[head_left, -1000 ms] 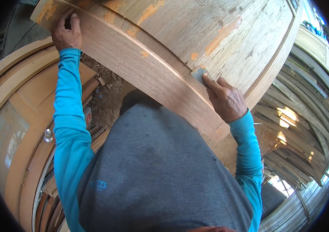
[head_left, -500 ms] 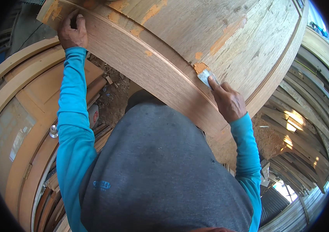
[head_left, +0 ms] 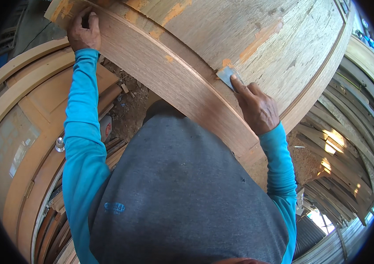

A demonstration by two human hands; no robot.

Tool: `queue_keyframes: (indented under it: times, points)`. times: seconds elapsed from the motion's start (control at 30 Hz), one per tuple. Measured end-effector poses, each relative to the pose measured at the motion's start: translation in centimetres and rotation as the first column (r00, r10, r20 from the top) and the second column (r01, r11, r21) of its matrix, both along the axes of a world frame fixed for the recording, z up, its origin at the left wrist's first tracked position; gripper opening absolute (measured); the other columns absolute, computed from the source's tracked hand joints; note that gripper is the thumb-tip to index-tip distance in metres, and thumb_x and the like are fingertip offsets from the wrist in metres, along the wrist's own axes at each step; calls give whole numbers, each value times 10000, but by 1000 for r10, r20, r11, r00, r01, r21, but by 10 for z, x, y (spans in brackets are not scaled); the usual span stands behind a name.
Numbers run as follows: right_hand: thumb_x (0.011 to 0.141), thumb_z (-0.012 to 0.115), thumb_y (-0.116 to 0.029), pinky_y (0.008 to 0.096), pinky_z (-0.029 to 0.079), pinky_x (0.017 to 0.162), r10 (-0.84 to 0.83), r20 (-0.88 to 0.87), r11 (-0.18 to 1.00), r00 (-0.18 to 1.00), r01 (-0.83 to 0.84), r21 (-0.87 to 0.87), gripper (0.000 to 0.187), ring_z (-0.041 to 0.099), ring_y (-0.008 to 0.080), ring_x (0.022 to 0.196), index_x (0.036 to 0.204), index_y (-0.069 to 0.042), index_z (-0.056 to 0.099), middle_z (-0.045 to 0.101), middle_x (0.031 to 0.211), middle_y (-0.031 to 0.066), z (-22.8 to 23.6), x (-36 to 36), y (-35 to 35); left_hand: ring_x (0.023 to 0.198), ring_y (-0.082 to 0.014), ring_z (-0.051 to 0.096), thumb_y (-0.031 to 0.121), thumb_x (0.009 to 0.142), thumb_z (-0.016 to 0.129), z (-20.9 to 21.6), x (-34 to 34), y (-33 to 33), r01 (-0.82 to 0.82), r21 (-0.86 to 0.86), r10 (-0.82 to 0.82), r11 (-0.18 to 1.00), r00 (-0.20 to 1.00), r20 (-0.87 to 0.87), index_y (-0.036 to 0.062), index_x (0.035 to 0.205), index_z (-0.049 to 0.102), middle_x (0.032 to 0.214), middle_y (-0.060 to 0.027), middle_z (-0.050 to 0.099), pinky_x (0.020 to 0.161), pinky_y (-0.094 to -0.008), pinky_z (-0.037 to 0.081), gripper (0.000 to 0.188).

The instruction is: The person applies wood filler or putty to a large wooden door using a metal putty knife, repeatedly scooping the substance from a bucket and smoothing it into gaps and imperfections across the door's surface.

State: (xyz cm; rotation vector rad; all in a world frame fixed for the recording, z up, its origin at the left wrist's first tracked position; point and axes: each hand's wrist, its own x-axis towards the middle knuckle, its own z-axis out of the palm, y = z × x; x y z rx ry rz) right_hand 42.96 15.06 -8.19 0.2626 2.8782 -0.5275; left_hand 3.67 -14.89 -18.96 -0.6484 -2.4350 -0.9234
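Observation:
A large wooden door panel (head_left: 173,88) lies across the upper part of the view, with orange filler patches (head_left: 257,42) on its face and frame. My right hand (head_left: 259,108) is closed on a putty knife (head_left: 226,77), forefinger pressed on its flat grey blade. The blade rests on the panel beside the groove along the frame rail, with a little orange filler at its tip. My left hand (head_left: 84,33) is curled on the rail near its far left end, thumb up and fingers bent. What lies under its fingers is partly hidden.
Wooden doors (head_left: 37,105), one with a round metal knob (head_left: 60,144), lean at the left. Stacked boards (head_left: 341,127) fill the right side. Wood scraps and shavings (head_left: 127,99) litter the ground below the panel.
My right hand has moved the putty knife slightly up and left over the orange filler; the lump on the blade is now mostly out of sight. My left hand stays on the rail.

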Motion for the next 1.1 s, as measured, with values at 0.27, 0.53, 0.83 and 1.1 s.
queue_keyframes:
  times: [0.27, 0.53, 0.83, 1.1]
  points:
    - [909, 635, -61, 402, 537, 590, 3, 101, 1000, 995, -6, 30, 600, 626, 263, 654, 1475, -237, 546, 537, 840, 80, -9, 15, 13, 1026, -300, 706, 274, 928, 688, 2, 4, -4, -38, -42, 42, 998, 993, 107, 94, 1160, 754, 1107, -137, 751, 911, -377, 548, 301]
    - [977, 647, -135, 372, 501, 527, -16, 153, 982, 988, -14, 188, 463, 595, 186, 595, 1428, -227, 598, 560, 783, 53, 10, 3, 21, 1010, -305, 709, 295, 920, 698, -8, -1, -6, -39, -21, 41, 999, 994, 101, 126, 1149, 763, 1107, -123, 753, 894, -385, 551, 291]
    - [950, 582, -56, 369, 554, 652, 290, 78, 954, 954, -295, 51, 488, 621, 208, 684, 1431, -122, 538, 548, 811, 64, 15, -12, 3, 1016, -313, 707, 320, 924, 692, -5, -1, -5, -55, -46, 57, 997, 997, 46, 135, 1150, 760, 1118, -119, 752, 919, -397, 541, 300]
    - [981, 562, -59, 380, 566, 664, 302, 294, 951, 907, -307, -29, 351, 665, 237, 699, 1319, -70, 654, 625, 801, 113, 44, -26, 14, 1056, -317, 695, 322, 926, 690, 3, 3, -5, -89, -32, 94, 995, 964, 249, 151, 1157, 763, 1137, -114, 748, 943, -398, 535, 297]
